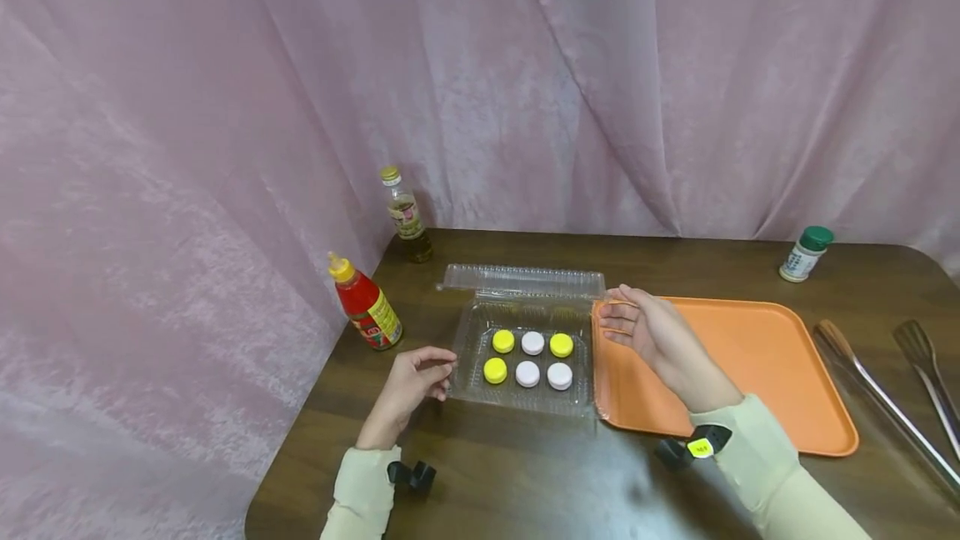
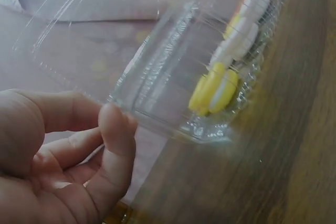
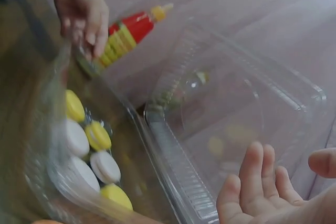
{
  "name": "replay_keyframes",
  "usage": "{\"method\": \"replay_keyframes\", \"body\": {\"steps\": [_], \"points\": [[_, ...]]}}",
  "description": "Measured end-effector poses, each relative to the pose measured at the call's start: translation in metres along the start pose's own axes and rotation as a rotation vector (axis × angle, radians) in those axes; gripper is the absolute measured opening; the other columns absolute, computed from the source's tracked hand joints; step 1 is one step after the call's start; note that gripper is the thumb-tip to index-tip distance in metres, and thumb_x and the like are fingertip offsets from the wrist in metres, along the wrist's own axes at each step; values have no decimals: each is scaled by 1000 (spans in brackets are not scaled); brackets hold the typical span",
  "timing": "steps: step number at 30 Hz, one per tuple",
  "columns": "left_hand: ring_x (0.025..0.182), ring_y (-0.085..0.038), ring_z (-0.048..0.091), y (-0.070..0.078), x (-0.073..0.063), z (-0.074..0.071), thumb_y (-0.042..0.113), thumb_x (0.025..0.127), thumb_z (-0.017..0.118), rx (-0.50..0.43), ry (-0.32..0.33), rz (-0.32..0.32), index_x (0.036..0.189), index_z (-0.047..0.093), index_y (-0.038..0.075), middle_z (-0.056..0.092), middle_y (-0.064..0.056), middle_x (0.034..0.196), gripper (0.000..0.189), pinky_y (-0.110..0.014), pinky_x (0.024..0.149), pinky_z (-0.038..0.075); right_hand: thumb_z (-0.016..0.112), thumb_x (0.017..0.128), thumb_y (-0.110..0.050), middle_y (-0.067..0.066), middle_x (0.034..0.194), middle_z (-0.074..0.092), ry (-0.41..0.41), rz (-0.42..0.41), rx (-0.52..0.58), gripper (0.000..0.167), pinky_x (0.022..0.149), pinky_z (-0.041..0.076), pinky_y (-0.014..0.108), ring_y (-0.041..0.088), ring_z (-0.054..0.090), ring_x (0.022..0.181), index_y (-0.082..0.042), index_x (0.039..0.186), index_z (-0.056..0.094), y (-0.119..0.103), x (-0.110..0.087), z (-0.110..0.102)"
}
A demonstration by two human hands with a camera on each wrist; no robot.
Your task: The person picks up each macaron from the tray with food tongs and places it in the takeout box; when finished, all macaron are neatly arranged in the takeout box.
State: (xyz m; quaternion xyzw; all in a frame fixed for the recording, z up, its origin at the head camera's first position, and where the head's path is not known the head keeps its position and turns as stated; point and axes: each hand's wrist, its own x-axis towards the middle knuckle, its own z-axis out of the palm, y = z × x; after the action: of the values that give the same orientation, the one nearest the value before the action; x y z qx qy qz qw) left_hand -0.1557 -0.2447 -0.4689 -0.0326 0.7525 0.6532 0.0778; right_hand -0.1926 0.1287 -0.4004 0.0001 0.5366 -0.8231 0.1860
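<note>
A clear plastic clamshell box stands on the table with its lid swung up along the back edge. Inside sit yellow macarons and white macarons in two rows. My left hand pinches the box's left rim between thumb and fingers, as the left wrist view shows close up. My right hand is by the box's back right corner, over the tray's left end. In the right wrist view its fingers are loosely bent in front of the transparent lid, with nothing in them.
An orange tray lies right of the box, beneath my right forearm. Tongs and a fork-ended utensil lie farther right. A green-capped shaker stands back right; a red sauce bottle and an oil bottle stand left.
</note>
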Motion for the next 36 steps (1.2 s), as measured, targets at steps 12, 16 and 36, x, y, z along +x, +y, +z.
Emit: {"method": "replay_keyframes", "body": {"steps": [12, 16, 36], "points": [[92, -26, 69, 18, -24, 3, 24, 111, 38, -43, 55, 23, 123, 61, -16, 62, -28, 124, 48, -34, 73, 61, 50, 102, -2, 2, 92, 73, -105, -51, 97, 20, 87, 56, 32, 15, 71, 86, -11, 101, 68, 21, -30, 9], [104, -35, 67, 20, -29, 7, 28, 111, 36, -82, 72, 31, 124, 59, -16, 62, -28, 126, 52, -36, 79, 60, 51, 100, 1, 0, 90, 72, -69, -47, 77, 20, 86, 56, 32, 14, 70, 84, -12, 102, 67, 28, -37, 7], [82, -17, 69, 2, -46, 26, -4, 100, 54, -173, 208, 64, 124, 54, -19, 65, -24, 110, 29, -30, 75, 60, 61, 88, 5, 2, 82, 66, 198, 19, -172, 54, 71, 53, 27, 14, 62, 72, 7, 137, 38, 86, -56, 5]]}}
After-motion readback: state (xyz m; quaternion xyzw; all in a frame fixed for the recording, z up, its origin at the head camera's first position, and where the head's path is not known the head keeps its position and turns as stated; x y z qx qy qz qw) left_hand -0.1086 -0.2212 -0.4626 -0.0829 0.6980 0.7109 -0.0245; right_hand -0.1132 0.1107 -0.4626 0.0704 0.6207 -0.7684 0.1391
